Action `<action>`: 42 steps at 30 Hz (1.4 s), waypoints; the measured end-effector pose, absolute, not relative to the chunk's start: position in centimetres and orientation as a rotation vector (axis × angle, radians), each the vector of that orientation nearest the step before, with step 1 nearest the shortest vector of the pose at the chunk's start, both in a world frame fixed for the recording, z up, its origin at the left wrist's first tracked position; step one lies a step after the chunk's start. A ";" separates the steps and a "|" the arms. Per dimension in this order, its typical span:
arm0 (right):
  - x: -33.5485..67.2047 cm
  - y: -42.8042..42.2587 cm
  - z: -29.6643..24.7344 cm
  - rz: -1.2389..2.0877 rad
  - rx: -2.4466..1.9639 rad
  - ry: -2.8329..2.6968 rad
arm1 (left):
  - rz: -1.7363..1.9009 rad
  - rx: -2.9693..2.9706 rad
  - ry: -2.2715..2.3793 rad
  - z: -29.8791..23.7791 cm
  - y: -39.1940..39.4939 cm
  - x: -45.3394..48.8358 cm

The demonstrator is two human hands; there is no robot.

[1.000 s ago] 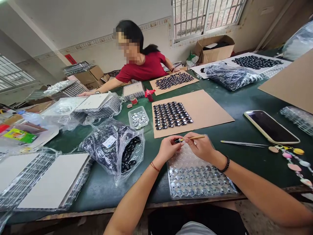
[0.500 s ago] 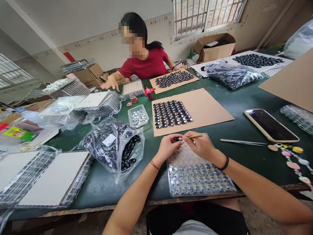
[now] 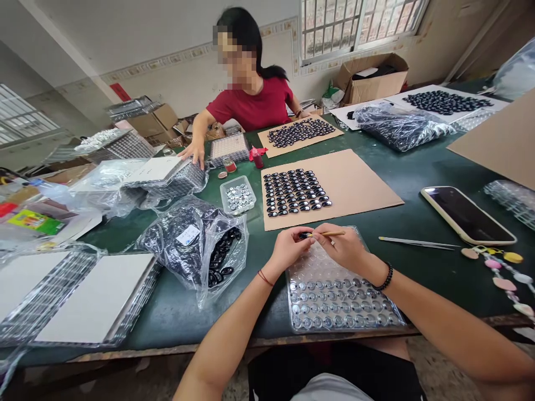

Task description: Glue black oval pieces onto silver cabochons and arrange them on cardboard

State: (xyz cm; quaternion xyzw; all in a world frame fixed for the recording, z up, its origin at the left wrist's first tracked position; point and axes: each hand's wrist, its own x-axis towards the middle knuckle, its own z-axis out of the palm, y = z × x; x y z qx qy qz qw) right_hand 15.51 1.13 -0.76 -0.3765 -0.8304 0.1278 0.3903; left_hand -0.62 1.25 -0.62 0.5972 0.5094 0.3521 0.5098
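Pinched in the fingers of my left hand [image 3: 287, 249] is a small glossy black oval piece [image 3: 304, 235]. My right hand [image 3: 346, 252] grips a thin tool with a wooden handle [image 3: 336, 233], its tip hidden at the black piece. Both hands meet above a clear plastic blister tray [image 3: 346, 326], whose near rows hold round silvery pieces. Just beyond lies a cardboard sheet [image 3: 363, 181] with black oval pieces [image 3: 295, 192] set out in rows on its left half. A clear tub [image 3: 228, 207] of small silvery round parts stands to the left of that sheet.
An opened plastic bag [image 3: 171, 245] of black pieces and stacked trays with white card [image 3: 98, 298] lie at left. Tweezers [image 3: 418, 243], a phone [image 3: 468, 214] and a beaded strap [image 3: 504, 283] are at right. Opposite, a co-worker in a red shirt [image 3: 259, 103] reaches toward bagged trays [image 3: 190, 177].
The co-worker's hand has come down onto the bagged trays. The view has shifted slightly. My hands stay together over the tray, holding the same things.
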 end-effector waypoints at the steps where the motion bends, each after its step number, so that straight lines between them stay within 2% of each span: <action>1: 15.5 1.1 -0.7 0.348 -0.961 -2.110 | 0.848 1.448 1.232 -0.7 1.3 -0.6; 6: 15.6 1.4 -0.2 0.629 -1.011 -2.038 | 0.899 1.399 1.236 -1.1 1.2 -0.7; 11: 15.8 3.2 -0.7 1.418 -1.075 -1.466 | 0.866 1.321 1.200 -0.6 1.3 -0.4; 13: 15.6 3.6 -0.8 1.550 -1.053 -1.302 | 0.852 1.322 1.227 -0.3 1.3 -0.3; 17: 14.9 3.5 -0.4 1.463 -1.099 -1.382 | 0.869 1.421 1.315 0.4 1.5 -0.3; 26: 15.3 3.1 1.3 1.705 -1.036 -1.425 | 0.907 1.705 1.347 0.1 1.3 -0.6; 33: 14.9 3.5 0.1 1.491 -1.022 -1.436 | 1.144 2.020 1.356 -0.1 1.1 -0.9; 42: 14.9 3.0 0.2 1.385 -1.102 -1.484 | 1.126 2.160 1.392 -0.5 0.6 -1.0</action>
